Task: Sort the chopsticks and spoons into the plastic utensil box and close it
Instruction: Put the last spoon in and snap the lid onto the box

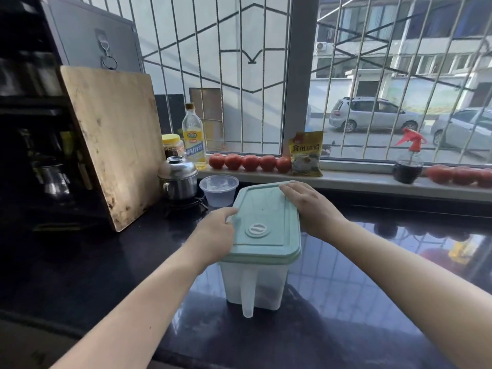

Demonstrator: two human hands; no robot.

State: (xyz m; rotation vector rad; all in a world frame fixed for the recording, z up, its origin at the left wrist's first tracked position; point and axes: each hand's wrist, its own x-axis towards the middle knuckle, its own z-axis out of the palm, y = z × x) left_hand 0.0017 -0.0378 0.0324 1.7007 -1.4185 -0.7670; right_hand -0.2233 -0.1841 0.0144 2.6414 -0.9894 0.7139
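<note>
While leaning at far left, board (111,145) out of the way against the wall; pot (177,179) and tub (218,189) just beyond it. Left hand (213,239) curled over the lid's (263,225) left edge, gripping it, probably to steady or press it home. Box (255,283) upright on the dark worktop (372,302), lid seated on top; contents dim through cloudy walls, chopsticks and spoons not clearly seen. Right hand (311,206) flat on the lid's far right corner, fingers straight, pressing down, seemingly to snap it closed.
</note>
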